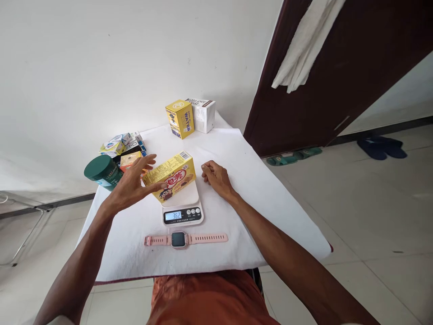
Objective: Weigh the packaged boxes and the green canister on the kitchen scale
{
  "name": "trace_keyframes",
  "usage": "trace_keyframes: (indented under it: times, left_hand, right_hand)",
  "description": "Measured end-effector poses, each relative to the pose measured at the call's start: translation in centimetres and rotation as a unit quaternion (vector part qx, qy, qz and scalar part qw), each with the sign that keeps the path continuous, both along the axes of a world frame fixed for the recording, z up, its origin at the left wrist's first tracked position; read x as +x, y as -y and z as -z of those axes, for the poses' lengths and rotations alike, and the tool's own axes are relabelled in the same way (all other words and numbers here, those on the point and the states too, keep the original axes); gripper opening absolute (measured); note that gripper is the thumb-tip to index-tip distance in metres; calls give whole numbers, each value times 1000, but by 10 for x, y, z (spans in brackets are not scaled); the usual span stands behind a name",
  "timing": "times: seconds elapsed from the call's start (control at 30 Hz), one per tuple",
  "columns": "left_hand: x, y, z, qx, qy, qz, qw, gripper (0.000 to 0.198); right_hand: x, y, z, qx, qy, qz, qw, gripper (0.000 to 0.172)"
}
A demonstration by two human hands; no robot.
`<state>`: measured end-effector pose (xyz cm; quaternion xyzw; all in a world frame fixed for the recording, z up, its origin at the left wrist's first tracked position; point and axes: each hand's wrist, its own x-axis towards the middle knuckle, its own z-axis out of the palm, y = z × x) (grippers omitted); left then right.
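Note:
A yellow snack box [174,177] with red lettering lies on its long side across a white kitchen scale [183,215], set at a slant. The scale's lit display appears to read 362. My left hand [134,183] is at the box's left end, thumb over the printed front and fingers spread apart above and behind; it is not gripping the box. To the right of the box, my right hand [216,177] is on the cloth with its fingers curled in and nothing visible in them. A pink-strapped smartwatch [178,239] lies stretched out in front of the scale.
Beyond my left hand stand a dark green tub [101,171] and a pile of small boxes [117,145]. A yellow box [180,119] and a white box [204,116] stand at the back, near the wall. White cloth [257,212] covers the table.

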<state>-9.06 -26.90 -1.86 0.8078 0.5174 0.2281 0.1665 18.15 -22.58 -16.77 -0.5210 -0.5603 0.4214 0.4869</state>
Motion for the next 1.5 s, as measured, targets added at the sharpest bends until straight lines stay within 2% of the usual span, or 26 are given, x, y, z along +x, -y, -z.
trace_keyframes:
  times: [0.23,0.43,0.53,0.6,0.67,0.73,0.8,0.87,0.97,1.1,1.2,1.3,1.5]
  left_hand:
    - [-5,3,-13,51,5,6,999,78]
    - [14,0,-5,38,-38,14,998,71]
    - [19,-9,-6,19,-98,2,995,55]
    - [21,-21,-14,1,-129,-5,992,45]
    - [25,-41,-26,-5,-132,-17,991,43]
    - [34,-69,-37,4,-124,-34,992,45]
    - [48,-102,-40,20,-126,-52,990,45]
    - [66,-139,-32,40,-144,-74,986,43]
    - [92,-190,-11,50,-186,-103,976,43]
    - [117,-235,15,48,-198,-108,973,46]
    - [125,-248,26,50,-195,-103,974,48]
    - [130,-250,33,57,-194,-101,974,49]
    - [137,-235,37,189,-196,-112,956,40]
  right_hand:
    - [-1,-1,1,6,-1,0,1000,32]
    - [-1,-2,2,13,7,2,1000,32]
    - [-1,-2,2,19,7,8,1000,33]
    - [-1,-2,2,20,1,10,1000,33]
    - [-1,-2,2,22,-7,6,1000,34]
    - [-1,-2,2,24,-15,1,1000,34]
    - [0,-3,3,27,-18,-3,999,35]
    - [0,-4,4,32,-20,-4,999,36]
    - [1,-5,7,38,-25,-8,999,37]
    - [1,-7,10,28,-44,-12,999,38]
    - [1,-6,10,19,-52,-13,998,37]
    - [2,-6,9,11,-52,-6,999,37]
    - [3,-6,6,0,-35,-11,999,38]
